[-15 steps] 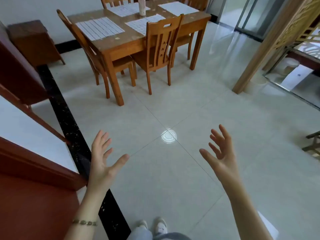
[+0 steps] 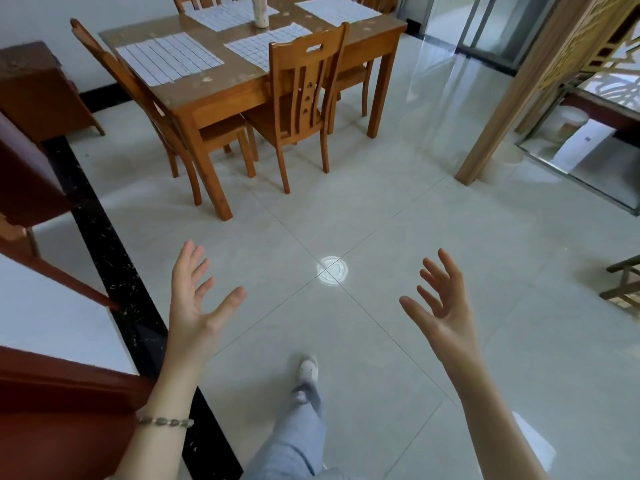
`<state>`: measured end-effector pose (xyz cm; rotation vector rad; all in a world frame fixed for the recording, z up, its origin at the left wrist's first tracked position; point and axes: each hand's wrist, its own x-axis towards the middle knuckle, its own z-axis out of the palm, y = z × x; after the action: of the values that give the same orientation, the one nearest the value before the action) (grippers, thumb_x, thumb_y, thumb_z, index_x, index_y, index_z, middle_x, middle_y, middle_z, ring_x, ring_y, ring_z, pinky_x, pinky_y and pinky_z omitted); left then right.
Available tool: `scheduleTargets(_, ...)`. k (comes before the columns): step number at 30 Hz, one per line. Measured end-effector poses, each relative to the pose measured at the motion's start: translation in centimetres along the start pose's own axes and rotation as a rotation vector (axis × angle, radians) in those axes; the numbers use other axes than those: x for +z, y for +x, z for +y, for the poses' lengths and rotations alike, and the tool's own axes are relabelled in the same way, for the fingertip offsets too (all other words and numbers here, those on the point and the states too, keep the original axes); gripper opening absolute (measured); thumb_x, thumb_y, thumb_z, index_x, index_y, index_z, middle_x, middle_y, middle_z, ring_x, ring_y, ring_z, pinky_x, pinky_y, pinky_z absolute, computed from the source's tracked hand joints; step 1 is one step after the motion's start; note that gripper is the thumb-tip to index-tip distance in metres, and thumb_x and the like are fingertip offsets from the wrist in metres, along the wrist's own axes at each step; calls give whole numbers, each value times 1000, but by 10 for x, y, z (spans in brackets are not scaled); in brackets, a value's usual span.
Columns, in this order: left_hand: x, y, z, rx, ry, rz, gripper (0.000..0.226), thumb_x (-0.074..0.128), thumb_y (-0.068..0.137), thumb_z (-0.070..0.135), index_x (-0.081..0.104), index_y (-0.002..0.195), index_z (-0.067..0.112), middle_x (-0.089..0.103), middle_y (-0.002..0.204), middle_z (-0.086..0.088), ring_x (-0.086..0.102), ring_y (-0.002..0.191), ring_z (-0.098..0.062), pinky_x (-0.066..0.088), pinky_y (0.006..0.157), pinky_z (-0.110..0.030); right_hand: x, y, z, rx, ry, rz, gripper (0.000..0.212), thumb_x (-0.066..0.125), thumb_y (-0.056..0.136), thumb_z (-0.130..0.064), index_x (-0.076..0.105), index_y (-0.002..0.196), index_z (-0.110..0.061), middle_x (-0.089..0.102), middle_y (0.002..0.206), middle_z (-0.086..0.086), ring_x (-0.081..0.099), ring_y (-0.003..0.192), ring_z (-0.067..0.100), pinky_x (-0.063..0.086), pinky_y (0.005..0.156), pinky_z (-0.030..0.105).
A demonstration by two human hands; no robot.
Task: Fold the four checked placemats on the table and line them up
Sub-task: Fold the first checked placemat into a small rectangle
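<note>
L hand [image 2: 194, 306]: fingers spread wide, holds nothing, above floor [image 2: 381, 209].
R hand [image 2: 446, 306]: fingers spread, slightly bent, holds nothing.
Task items: 4 on counter [image 2: 221, 88], all flat, unfolded, well apart from both hands: near-L mat [image 2: 169, 58], near-R mat [image 2: 249, 48], far-L mat [image 2: 225, 13], far-R mat [image 2: 337, 8].
Vase [image 2: 260, 13]: upright, mid-counter.
Chair [image 2: 294, 58]: pushed in, back overlaps near-R mat in view.
Shoe [image 2: 308, 370]: one, forward on floor.

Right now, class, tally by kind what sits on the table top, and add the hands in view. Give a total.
Placemats: 4
Vase: 1
Hands: 2
Total: 7
</note>
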<state>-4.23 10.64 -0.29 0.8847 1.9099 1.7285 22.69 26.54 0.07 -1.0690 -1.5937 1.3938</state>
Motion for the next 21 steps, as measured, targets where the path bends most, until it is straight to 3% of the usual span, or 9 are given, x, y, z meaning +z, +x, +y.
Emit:
scheduleTargets(13, 57, 201, -19, 0, -2, -99, 83, 75, 63, 48, 30, 133, 60, 35, 150, 18, 38, 133, 2, 33, 109, -29, 24, 200, -8, -12, -36, 102, 79, 71, 80, -2, 32, 142, -32, 48, 137, -8, 47, 125, 2, 42, 104, 33)
scheduleTargets(16, 71, 252, -19, 12, 2, -122, 85, 76, 66, 45, 28, 136, 55, 35, 150, 17, 39, 133, 2, 33, 109, -29, 26, 248, -13, -25, -44, 106, 78, 71, 80, -3, 32, 142, -32, 48, 138, -5, 47, 126, 3, 42, 104, 32)
scheduleTargets(19, 87, 297, -24, 20, 14, -130, 85, 79, 76, 28, 26, 140, 47, 35, 150, 17, 38, 132, 3, 33, 110, -30, 28, 290, -13, -30, -52, 115, 78, 71, 80, -3, 32, 142, -32, 47, 138, -4, 46, 126, 4, 42, 103, 31)
scheduleTargets(21, 102, 326, -27, 4, 21, -133, 83, 78, 76, 28, 26, 137, 50, 36, 145, 22, 39, 131, 6, 34, 108, -26, 28, 320, -9, -25, -50, 115, 79, 71, 80, -3, 31, 142, -32, 47, 138, -3, 46, 126, 4, 42, 103, 31)
